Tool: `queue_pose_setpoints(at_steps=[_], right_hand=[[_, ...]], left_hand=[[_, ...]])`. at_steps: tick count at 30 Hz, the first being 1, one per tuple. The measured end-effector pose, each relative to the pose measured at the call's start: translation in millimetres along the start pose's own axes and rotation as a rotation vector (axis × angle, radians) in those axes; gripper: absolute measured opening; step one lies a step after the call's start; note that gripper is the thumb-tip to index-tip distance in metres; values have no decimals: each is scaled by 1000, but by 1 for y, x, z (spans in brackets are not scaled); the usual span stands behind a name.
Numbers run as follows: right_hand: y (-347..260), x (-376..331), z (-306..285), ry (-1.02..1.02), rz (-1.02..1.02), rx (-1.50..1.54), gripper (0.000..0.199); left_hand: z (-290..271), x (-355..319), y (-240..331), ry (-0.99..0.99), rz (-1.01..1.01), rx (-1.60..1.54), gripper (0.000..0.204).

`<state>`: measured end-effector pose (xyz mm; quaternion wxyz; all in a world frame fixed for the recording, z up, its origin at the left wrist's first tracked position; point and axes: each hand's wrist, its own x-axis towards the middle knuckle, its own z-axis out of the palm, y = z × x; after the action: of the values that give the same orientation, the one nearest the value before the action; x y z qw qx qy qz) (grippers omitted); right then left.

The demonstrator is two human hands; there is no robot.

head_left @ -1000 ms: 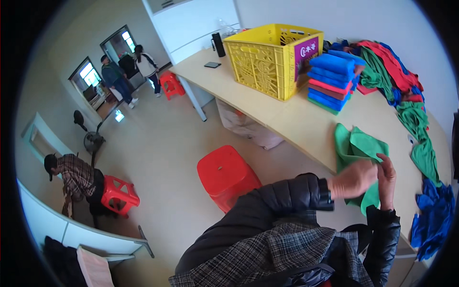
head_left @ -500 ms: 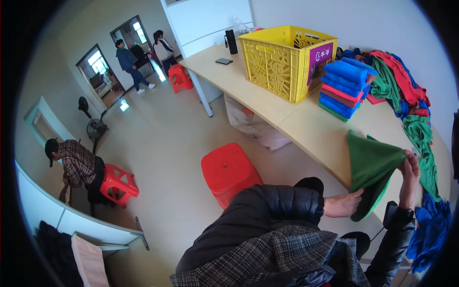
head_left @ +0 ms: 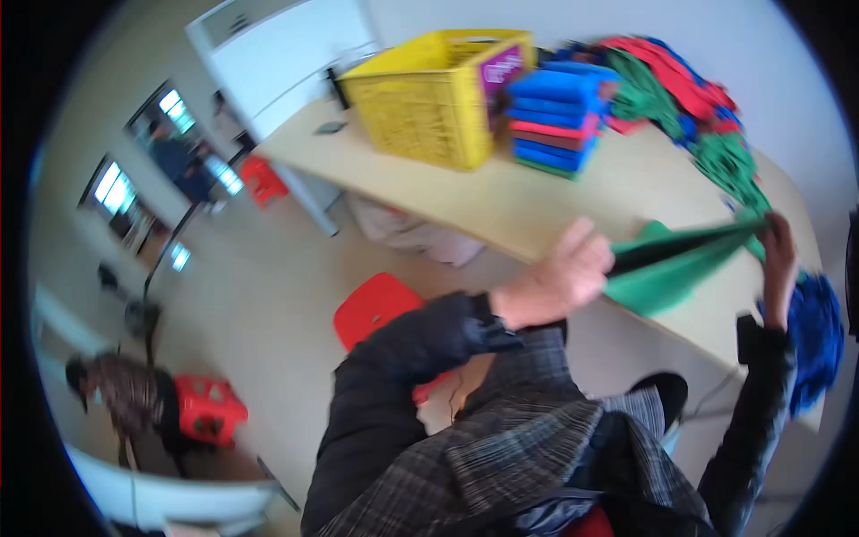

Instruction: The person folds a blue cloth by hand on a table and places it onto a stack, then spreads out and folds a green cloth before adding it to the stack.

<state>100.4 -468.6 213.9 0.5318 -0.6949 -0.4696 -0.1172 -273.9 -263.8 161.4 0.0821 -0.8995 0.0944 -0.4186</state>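
Observation:
A green cloth (head_left: 671, 273) is stretched between my two hands above the table's near edge. My left hand (head_left: 564, 277) is closed on its left end, and my right hand (head_left: 780, 246) pinches its right end. Part of the cloth hangs down between them, and a dark fold shows along the top. Beyond it on the table stands a neat stack of folded cloths (head_left: 553, 116) in blue, red, brown and green. A loose heap of red, green and blue cloths (head_left: 667, 85) lies at the table's far right. The picture is smeared by motion.
A yellow plastic crate (head_left: 407, 112) stands on the table (head_left: 447, 201) left of the stack, near a phone (head_left: 330, 128). Blue cloths (head_left: 814, 340) hang at the right edge. A red stool (head_left: 371, 309) is on the floor. Several people, one seated (head_left: 125, 394), are at the left.
My left hand has risen from the cloth's lower corner to its upper left end. The cloth has gone from hanging in a point to stretched sideways. My view has shifted.

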Motion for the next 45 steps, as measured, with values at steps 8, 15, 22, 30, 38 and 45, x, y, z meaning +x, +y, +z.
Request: queue_pose_setpoints(at_steps=[8,15,22,30,38,45], right_hand=[[-65,5,-28,146,-289,-306,16],[-84,-3,-73,33,-293,-308,9],[-73,-10,-97,-146,-24,90,10],[-72,2,-119,-148,-22,173,13],[38,65,-104,-87,177,16,16],[-21,50,-100,129,-143,35,11]], left_hand=[[-44,38,-54,39,-354,-178,18],[-46,62,-76,-45,-624,-781,19],[-46,92,-67,-6,-752,-1069,23],[-48,109,-98,-152,-832,-855,16],[59,181,-157,-264,-829,-924,14],[72,193,-174,114,-662,-919,14]])
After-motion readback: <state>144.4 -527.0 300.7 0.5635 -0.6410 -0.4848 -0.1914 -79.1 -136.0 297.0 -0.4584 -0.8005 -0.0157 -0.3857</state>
